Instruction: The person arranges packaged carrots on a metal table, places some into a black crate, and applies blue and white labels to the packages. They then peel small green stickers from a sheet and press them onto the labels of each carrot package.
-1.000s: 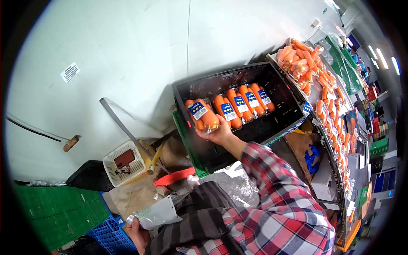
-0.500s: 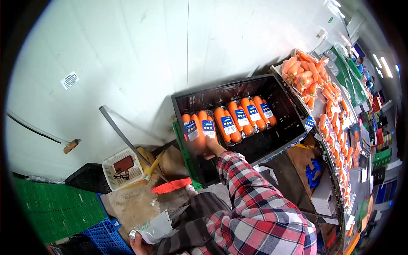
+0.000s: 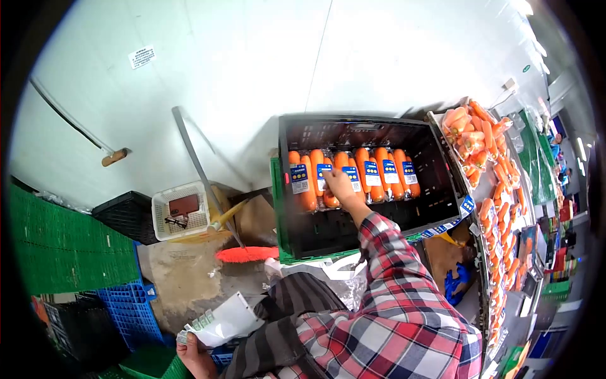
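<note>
Several clear-wrapped packs of carrots with blue-and-white labels lie side by side in a black crate [image 3: 379,232]. My right hand [image 3: 341,185] reaches into it from the front. Its fingers are bent and pressed onto the label of the second carrot pack [image 3: 317,162] from the left, though the back of the hand hides part of the grip. To its left lies the end carrot pack [image 3: 307,196]. Low at the left, my left hand [image 3: 198,361] pinches the edge of a white sheet [image 3: 228,321] with pale green print along one end.
Bagged carrots [image 3: 470,132] and more packs cover a bench at the right. A white basket [image 3: 201,221] with a brown phone-like case and glasses stands left of the crate, beside a grey pole and a red broom head [image 3: 247,254]. Green crates [image 3: 69,246] are stacked far left.
My right hand has moved up from the lower end of the second pack onto its label. The left packs now sit closer to the others. The view has shifted, showing more of my left hand.
</note>
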The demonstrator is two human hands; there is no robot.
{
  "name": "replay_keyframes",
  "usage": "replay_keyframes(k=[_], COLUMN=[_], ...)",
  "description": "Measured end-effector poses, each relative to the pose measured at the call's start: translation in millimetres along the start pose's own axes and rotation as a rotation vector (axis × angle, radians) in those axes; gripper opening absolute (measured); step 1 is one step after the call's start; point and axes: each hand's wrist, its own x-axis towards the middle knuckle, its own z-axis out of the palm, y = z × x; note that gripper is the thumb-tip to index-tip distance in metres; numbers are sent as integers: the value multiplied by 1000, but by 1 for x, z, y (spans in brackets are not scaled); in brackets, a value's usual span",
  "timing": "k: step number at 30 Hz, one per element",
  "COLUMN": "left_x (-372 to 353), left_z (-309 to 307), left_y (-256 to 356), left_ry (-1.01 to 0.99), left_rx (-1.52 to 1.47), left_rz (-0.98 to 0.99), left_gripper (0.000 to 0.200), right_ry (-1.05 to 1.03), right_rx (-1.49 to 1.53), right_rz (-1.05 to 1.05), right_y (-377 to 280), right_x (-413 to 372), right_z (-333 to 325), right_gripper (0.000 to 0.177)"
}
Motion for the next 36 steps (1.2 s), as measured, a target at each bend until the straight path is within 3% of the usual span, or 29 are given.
replay_keyframes(k=[1,2,4,5,6,7,8,9,11,12,13,16,20,24,27,30,33,36], left_x=[-5,-8,-14,-24,-34,-42,-48,-53,-68,-78,-89,-110,-128,-135,-141,-149,-152,-157], left_z=[7,10,15,30,37,43,48,50,62,69,77,116,166,228,273,310,320,318], left_y=[4,3,-1,-1,-8,-14,-20,-35,-55,-61,-48,-64,-63,-63,-72,-77,-83,-83], left_ry=[-41,-55,-88,-103,-120,-142,-167,-181,-202,-204,-279,-268,-335,-424,-443,-425,-396,-335], left_rx=[53,83,139,135,163,197,233,227,134,94,469,76,50,100,195,256,267,257], left_rz=[26,39,67,88,67,44,20,25,-79,-135,-263,-188,-170,-244,-262,-267,-270,-265], left_gripper=[17,16,15,13,13,12,12,11,10,9,29,8,9,11,11,16,19,21], right_ry=[35,82,-40,-309,-633,-841,-1173,-1340,-1475,-1481,-1439,-1334,-1339,-1449,-1344,-1366,-1350,-1140], right_rx=[470,629,977,1095,1053,830,1006,938,586,372,275,240,381,418,565,599,563,327], right_rz=[290,339,221,232,151,-201,173,306,570,707,783,837,810,910,926,953,901,697], right_y=[-54,-79,-103,-123,-131,-117,-106,-97,-56,-34,-23,-14,30,75,89,119,130,144], right_x=[-11,-23,-72,-104,-131,-161,-203,-239,-310,-342,-361,-374,-373,-363,-356,-358,-353,-366], right_z=[-48,-74,-93,-112,-130,-122,-110,-112,-99,-91,-92,-103,-96,-117,-151,-142,-144,-118], right_gripper=[21,18,15,17,21,27,29,31,53,64,75,80,81,77,75,72,59,48])
